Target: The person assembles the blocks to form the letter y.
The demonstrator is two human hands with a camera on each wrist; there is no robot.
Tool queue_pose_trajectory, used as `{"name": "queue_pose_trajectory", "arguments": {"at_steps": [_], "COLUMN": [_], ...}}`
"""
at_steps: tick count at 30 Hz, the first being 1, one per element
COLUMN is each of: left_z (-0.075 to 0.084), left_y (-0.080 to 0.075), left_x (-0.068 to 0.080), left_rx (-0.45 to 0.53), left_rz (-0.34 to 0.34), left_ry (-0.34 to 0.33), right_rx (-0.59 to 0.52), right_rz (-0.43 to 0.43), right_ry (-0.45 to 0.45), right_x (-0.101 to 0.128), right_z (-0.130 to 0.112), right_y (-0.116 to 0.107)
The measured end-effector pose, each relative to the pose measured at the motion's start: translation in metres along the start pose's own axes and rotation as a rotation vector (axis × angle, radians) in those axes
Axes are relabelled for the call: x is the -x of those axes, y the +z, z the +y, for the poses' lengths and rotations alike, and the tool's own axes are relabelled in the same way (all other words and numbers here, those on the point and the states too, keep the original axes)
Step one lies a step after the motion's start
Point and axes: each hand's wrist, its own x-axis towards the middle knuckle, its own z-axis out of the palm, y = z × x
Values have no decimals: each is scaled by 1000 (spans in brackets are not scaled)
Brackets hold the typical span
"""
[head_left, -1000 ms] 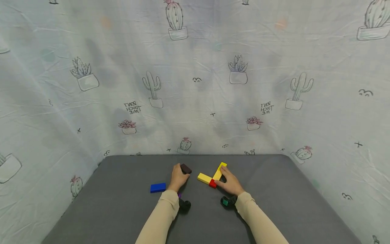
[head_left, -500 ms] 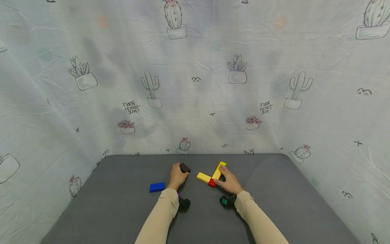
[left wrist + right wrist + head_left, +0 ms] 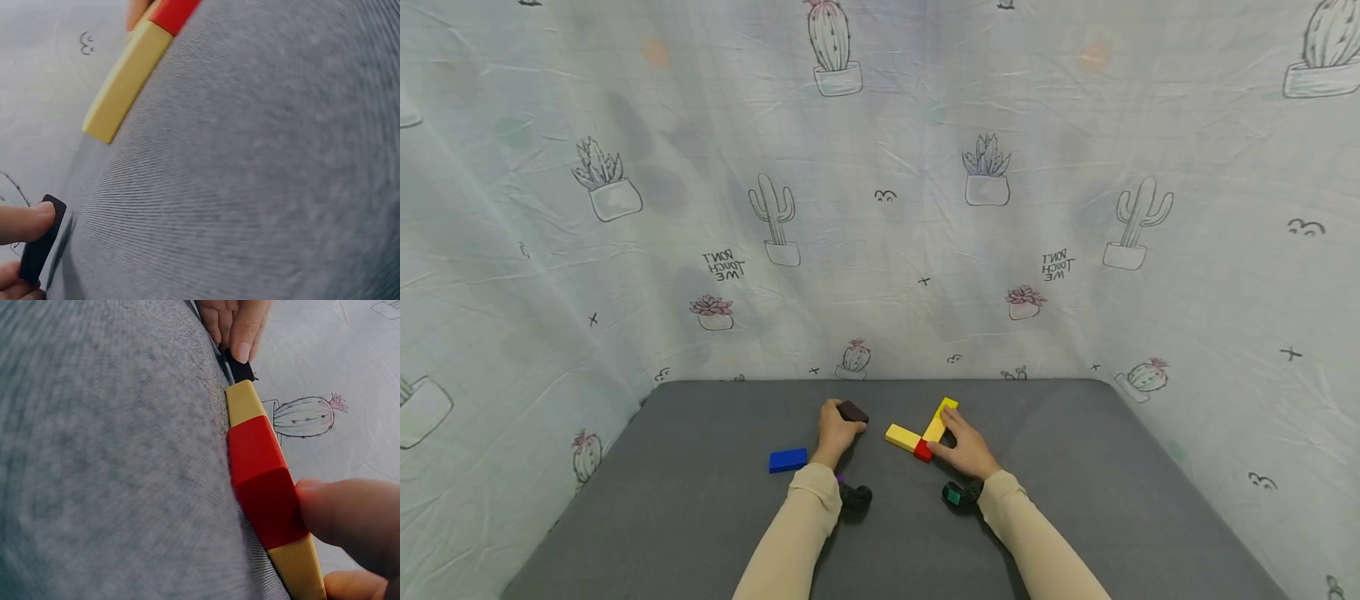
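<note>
My left hand (image 3: 836, 433) pinches a dark brown rectangular block (image 3: 853, 412) between thumb and fingers. In the left wrist view this dark block (image 3: 42, 240) is tilted close to the table; whether it touches is unclear. To the right, a red block (image 3: 922, 450) forms the corner of a V shape. A yellow block (image 3: 902, 437) extends from it toward the left, and a yellow arm (image 3: 935, 429) runs away from me. My right hand (image 3: 968, 450) rests against this shape, its thumb touching the red block (image 3: 265, 494) and its fingers against the yellow arm.
A blue rectangular block (image 3: 787, 461) lies on the grey tabletop (image 3: 700, 517), left of my left forearm. Black wrist-worn devices hang under both wrists. Behind the table's far edge stands a pale curtain (image 3: 880, 250) printed with cacti.
My left hand and the dark block have shifted very slightly left. My right hand, the yellow and red blocks, and the blue block look unmoved.
</note>
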Motion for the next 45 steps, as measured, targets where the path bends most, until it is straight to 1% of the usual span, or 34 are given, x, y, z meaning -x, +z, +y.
{"name": "queue_pose_trajectory", "arguments": {"at_steps": [7, 13, 19, 24, 29, 36, 40, 45], "left_z": [0, 3, 10, 12, 11, 13, 13, 14], "left_y": [-4, -3, 5, 14, 22, 29, 33, 34], "left_x": [-1, 2, 10, 15, 21, 28, 28, 28], "left_rx": [63, 88, 99, 106, 89, 30, -8, -32], "left_rz": [13, 27, 33, 33, 50, 85, 98, 94], "left_ry": [-44, -52, -38, -24, -17, 28, 44, 54], "right_rx": [9, 1, 1, 9, -2, -3, -1, -3], "right_rz": [-3, -9, -5, 3, 2, 1, -5, -3], "right_ry": [3, 7, 5, -3, 1, 2, 10, 5], "right_x": [0, 1, 2, 1, 2, 1, 0, -1], "right_z": [1, 0, 2, 4, 4, 3, 4, 3], "right_y": [0, -2, -1, 1, 1, 1, 2, 2]}}
